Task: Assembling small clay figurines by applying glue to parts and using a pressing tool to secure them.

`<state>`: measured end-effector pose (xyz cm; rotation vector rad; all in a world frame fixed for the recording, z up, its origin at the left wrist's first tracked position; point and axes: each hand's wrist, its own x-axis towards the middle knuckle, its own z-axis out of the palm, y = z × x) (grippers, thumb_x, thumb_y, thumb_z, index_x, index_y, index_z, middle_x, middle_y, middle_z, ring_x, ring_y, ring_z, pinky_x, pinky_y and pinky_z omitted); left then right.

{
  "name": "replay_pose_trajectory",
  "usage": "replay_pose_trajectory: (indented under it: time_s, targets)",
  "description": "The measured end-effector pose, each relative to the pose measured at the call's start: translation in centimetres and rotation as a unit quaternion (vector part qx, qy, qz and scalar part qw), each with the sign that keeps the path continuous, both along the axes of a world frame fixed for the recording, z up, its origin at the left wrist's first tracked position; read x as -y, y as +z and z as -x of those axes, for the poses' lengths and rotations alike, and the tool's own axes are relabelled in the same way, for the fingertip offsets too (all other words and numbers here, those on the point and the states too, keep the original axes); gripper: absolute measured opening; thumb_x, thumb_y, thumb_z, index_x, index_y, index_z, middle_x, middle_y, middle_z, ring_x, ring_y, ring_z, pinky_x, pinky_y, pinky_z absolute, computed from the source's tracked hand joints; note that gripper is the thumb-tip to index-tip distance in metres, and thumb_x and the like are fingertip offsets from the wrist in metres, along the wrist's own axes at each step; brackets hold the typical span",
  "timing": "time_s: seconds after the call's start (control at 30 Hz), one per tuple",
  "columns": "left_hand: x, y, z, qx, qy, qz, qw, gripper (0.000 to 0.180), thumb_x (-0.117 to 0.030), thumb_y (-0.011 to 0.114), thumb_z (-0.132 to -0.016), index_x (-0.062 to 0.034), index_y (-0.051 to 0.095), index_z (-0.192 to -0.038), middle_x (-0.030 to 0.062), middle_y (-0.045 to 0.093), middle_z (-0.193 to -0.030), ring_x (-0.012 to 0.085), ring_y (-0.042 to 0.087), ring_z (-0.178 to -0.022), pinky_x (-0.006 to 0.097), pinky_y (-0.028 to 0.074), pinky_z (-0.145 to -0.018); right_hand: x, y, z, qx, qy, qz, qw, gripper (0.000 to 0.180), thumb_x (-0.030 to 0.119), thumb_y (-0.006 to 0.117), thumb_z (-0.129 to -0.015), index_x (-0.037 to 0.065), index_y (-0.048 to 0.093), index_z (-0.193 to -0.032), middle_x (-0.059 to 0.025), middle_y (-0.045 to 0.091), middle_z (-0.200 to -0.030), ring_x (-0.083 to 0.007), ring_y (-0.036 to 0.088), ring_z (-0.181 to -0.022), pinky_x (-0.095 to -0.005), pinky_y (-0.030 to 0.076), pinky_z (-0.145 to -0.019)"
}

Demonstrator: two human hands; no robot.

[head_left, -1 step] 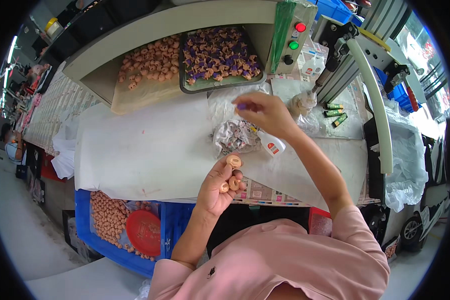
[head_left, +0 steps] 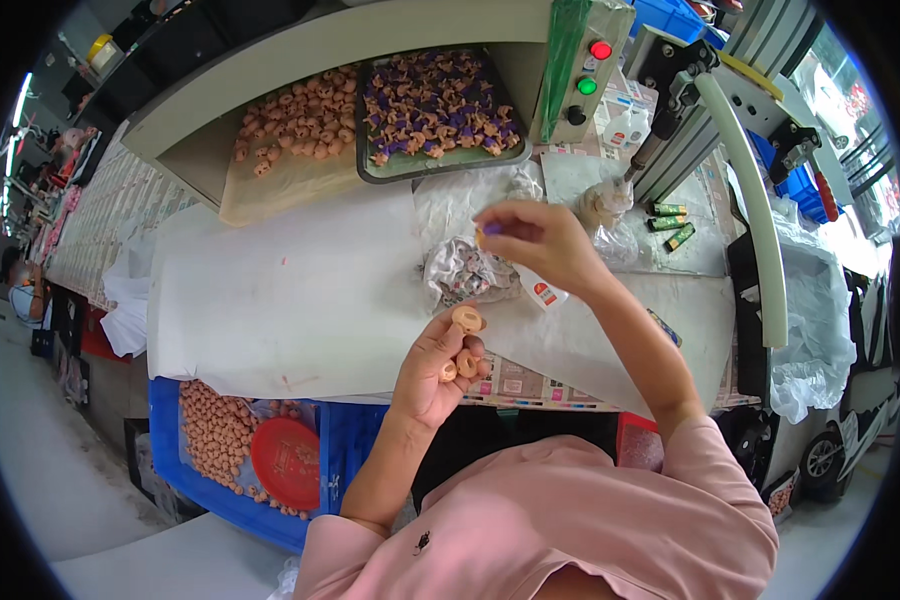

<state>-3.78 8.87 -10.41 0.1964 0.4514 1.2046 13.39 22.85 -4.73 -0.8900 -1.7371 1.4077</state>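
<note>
My left hand (head_left: 428,372) is closed around several small flesh-coloured hollow doll heads (head_left: 467,319) with openings in them, above the table's front edge. Farther up and to the right, my right hand (head_left: 550,243) pinches a small purple and flesh-coloured doll piece (head_left: 492,230) between thumb and fingers. Below that hand lies a crumpled patterned cloth (head_left: 467,272), next to a white bottle (head_left: 542,290) partly hidden by my wrist. The two hands are apart.
A black tray (head_left: 440,173) of purple and flesh-coloured pieces sits under the machine's hood, beside loose heads (head_left: 305,125). A blue crate (head_left: 166,440) at lower left holds more heads and a red dish (head_left: 286,465). Green tubes (head_left: 667,224) and a lever press (head_left: 660,120) stand at right.
My right hand has shifted slightly right and toward me with the doll piece. A dark tube beside my right forearm has come into sight. My left hand has barely moved.
</note>
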Motion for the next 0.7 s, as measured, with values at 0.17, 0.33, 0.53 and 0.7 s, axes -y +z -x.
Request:
replay_pose_trajectory:
  time_s: [0.17, 0.33, 0.53, 0.7]
  targets:
    - [-1.9, -1.2, -2.9, -0.11, -0.013, -0.032, 0.993, 0.034, -0.02, 0.061, -0.093, -0.005, 0.057, -0.123, 0.0022, 0.062, -0.1, 0.0085, 0.058, -0.075, 0.025, 0.051, -0.065, 5.9, -1.3, -4.7, -0.036, -0.016, 0.124, 0.991, 0.03, 0.004, 0.072, -0.082, -0.001, 0.065, -0.11, -0.0051, 0.064, -0.096, -0.0097, 0.062, -0.085, -0.0228, 0.051, -0.074]
    - [-2.5, -1.8, -5.9, -0.16, -0.031, -0.034, 0.986, 0.035, -0.022, 0.067, -0.088, -0.0048, 0.06, -0.118, 0.0019, 0.062, -0.099, 0.0079, 0.056, -0.073, 0.024, 0.049, -0.064, 6.6, -2.8, -7.3, 0.01, -0.059, -0.027, 0.998, 0.024, 0.007, 0.073, -0.081, 0.007, 0.071, -0.105, -0.0048, 0.067, -0.092, -0.0111, 0.063, -0.08, -0.0241, 0.052, -0.07]
    - [-2.6, -2.4, -7.3, -0.196, -0.04, -0.06, 0.978, 0.034, -0.021, 0.072, -0.084, -0.0039, 0.063, -0.112, 0.003, 0.064, -0.095, 0.0087, 0.056, -0.071, 0.023, 0.049, -0.063, 6.6, -3.3, -9.6, 0.034, -0.049, -0.094, 0.994, 0.021, 0.005, 0.075, -0.078, 0.007, 0.073, -0.099, -0.0051, 0.066, -0.088, -0.0105, 0.062, -0.078, -0.0252, 0.052, -0.068]
    - [-2.9, -2.0, -7.9, -0.172, -0.058, -0.068, 0.981, 0.029, -0.018, 0.074, -0.082, -0.0038, 0.063, -0.105, 0.0031, 0.065, -0.093, 0.0085, 0.058, -0.071, 0.024, 0.051, -0.064, 6.6, -4.8, -9.9, -0.018, -0.061, -0.099, 0.993, 0.023, 0.002, 0.077, -0.074, 0.006, 0.073, -0.096, -0.0044, 0.066, -0.083, -0.0116, 0.061, -0.076, -0.0255, 0.052, -0.066]
